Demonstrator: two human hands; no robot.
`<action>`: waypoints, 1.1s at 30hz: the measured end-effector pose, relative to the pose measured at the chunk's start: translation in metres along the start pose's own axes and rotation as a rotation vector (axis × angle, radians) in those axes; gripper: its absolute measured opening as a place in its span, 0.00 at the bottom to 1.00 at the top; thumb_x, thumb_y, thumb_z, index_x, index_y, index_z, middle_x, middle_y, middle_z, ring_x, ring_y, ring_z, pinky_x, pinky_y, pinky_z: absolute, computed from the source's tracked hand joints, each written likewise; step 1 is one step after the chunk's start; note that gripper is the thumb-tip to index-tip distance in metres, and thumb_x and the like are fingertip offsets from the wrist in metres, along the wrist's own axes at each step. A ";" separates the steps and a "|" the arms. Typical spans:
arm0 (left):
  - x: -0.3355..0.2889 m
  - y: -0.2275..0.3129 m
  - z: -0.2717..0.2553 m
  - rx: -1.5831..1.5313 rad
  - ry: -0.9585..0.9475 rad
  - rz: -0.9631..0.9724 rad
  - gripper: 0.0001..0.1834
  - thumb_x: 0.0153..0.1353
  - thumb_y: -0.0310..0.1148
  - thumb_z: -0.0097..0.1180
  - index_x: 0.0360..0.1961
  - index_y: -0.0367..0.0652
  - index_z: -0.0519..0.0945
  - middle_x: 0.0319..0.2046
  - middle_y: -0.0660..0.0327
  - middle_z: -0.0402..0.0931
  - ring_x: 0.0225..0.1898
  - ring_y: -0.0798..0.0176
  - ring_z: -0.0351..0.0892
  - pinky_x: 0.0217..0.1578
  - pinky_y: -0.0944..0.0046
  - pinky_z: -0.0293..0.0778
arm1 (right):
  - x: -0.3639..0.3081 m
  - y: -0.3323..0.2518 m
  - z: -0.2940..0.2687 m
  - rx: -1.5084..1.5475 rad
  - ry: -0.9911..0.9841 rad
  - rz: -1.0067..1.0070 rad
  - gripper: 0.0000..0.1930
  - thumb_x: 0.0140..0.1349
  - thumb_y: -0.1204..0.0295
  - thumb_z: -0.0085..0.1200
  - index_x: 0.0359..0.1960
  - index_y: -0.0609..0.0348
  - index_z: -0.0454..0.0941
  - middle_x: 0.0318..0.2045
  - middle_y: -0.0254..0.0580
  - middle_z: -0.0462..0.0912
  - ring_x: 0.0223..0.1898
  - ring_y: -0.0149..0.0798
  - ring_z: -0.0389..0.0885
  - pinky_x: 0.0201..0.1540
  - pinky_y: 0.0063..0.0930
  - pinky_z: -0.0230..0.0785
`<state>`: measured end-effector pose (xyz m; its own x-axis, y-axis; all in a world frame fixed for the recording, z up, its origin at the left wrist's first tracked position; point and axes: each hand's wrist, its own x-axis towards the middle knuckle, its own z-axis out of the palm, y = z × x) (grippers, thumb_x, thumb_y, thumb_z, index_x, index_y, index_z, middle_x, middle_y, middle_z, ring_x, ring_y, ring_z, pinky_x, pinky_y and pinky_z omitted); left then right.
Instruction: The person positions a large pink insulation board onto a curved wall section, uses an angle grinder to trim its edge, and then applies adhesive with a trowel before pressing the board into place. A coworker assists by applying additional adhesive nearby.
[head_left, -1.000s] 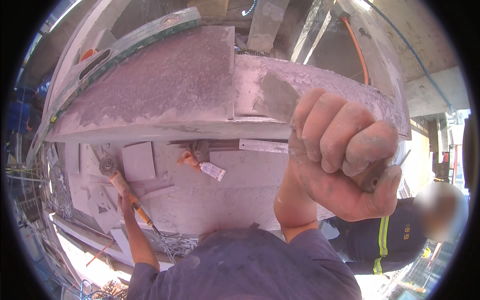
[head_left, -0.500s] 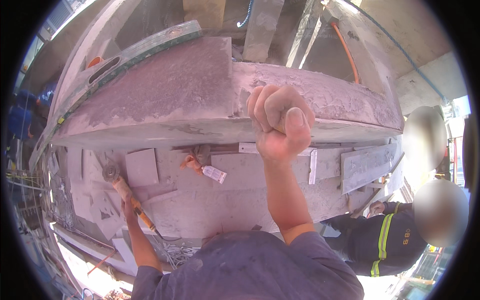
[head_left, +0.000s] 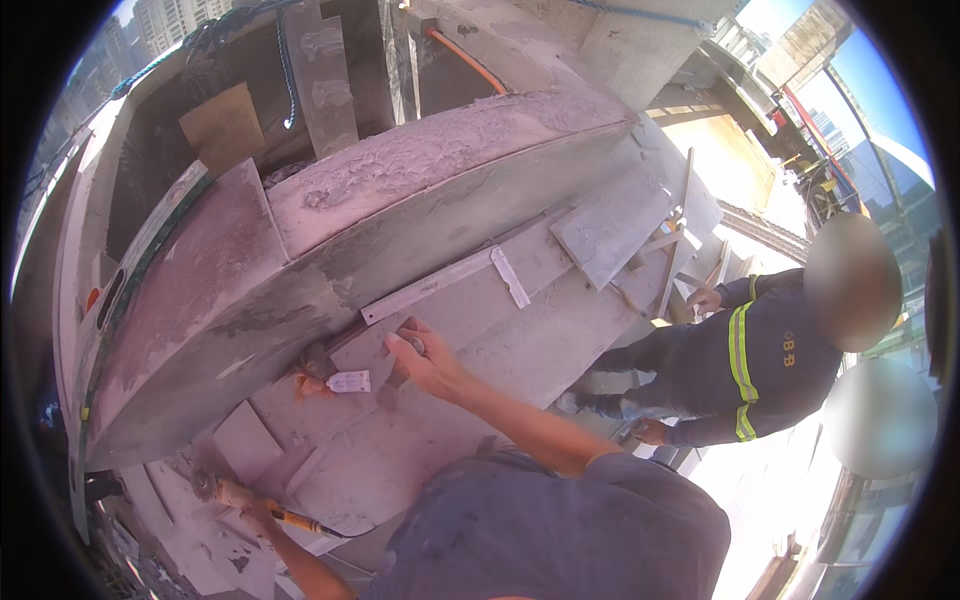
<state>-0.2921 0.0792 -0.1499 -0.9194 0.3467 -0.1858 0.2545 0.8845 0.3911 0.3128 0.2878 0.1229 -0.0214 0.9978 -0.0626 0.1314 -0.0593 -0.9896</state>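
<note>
Right hand [head_left: 425,362] grip on trowel handle [head_left: 414,346]

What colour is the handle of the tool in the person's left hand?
Orange, seen in the head view: the tool handle in the left hand.

A person in a reflective-striped jacket [head_left: 745,365] stands beside stacked grey slabs [head_left: 610,225].

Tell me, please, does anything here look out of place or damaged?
The mortar bed on top of the wall is rough and uneven. Loose slabs lean askew on the dusty steps. An orange-and-white scrap lies near the right hand.
</note>
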 end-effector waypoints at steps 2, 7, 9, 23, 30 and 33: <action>-0.002 0.009 -0.009 0.131 -0.068 0.017 0.48 0.67 0.68 0.61 0.59 0.24 0.79 0.57 0.36 0.84 0.56 0.34 0.87 0.54 0.42 0.83 | -0.030 0.076 -0.014 -0.064 0.137 0.284 0.27 0.79 0.47 0.55 0.46 0.63 0.87 0.34 0.36 0.84 0.39 0.33 0.82 0.46 0.30 0.73; -0.010 0.014 -0.027 0.191 -0.113 0.050 0.41 0.68 0.61 0.62 0.59 0.27 0.78 0.57 0.42 0.84 0.57 0.38 0.86 0.56 0.46 0.83 | -0.107 0.162 -0.075 0.035 -0.040 0.597 0.26 0.76 0.46 0.60 0.49 0.61 0.87 0.38 0.38 0.88 0.40 0.34 0.84 0.40 0.32 0.76; 0.001 0.013 -0.030 0.211 -0.090 0.080 0.38 0.68 0.58 0.62 0.60 0.28 0.77 0.57 0.44 0.84 0.57 0.39 0.86 0.56 0.47 0.83 | -0.128 0.184 -0.074 0.138 -0.095 0.584 0.25 0.75 0.47 0.61 0.48 0.60 0.86 0.38 0.37 0.88 0.40 0.34 0.85 0.38 0.32 0.77; -0.009 0.002 0.010 0.536 0.013 0.475 0.34 0.70 0.45 0.65 0.64 0.29 0.67 0.55 0.48 0.84 0.55 0.40 0.88 0.56 0.46 0.86 | -0.179 0.269 -0.063 -0.793 0.030 0.110 0.13 0.66 0.64 0.60 0.45 0.55 0.90 0.48 0.57 0.88 0.59 0.61 0.82 0.65 0.54 0.74; -0.049 0.045 -0.017 0.085 0.086 0.169 0.57 0.48 0.60 0.82 0.68 0.29 0.72 0.55 0.36 0.86 0.55 0.32 0.88 0.57 0.40 0.84 | -0.183 0.260 -0.073 -0.773 -0.007 -0.059 0.18 0.71 0.57 0.66 0.52 0.58 0.88 0.51 0.62 0.89 0.56 0.67 0.84 0.57 0.58 0.79; -0.047 0.029 -0.048 -0.076 -0.077 -0.011 0.39 0.49 0.61 0.78 0.46 0.32 0.90 0.41 0.44 0.91 0.47 0.42 0.93 0.49 0.45 0.86 | -0.177 0.261 -0.070 -0.870 -0.063 0.027 0.20 0.68 0.55 0.69 0.48 0.59 0.88 0.47 0.62 0.88 0.56 0.69 0.83 0.57 0.60 0.77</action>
<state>-0.2555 0.0735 -0.0865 -0.8955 0.3628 -0.2577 0.2185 0.8629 0.4557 0.4207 0.0973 -0.1153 -0.0589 0.9914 -0.1168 0.8421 -0.0135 -0.5392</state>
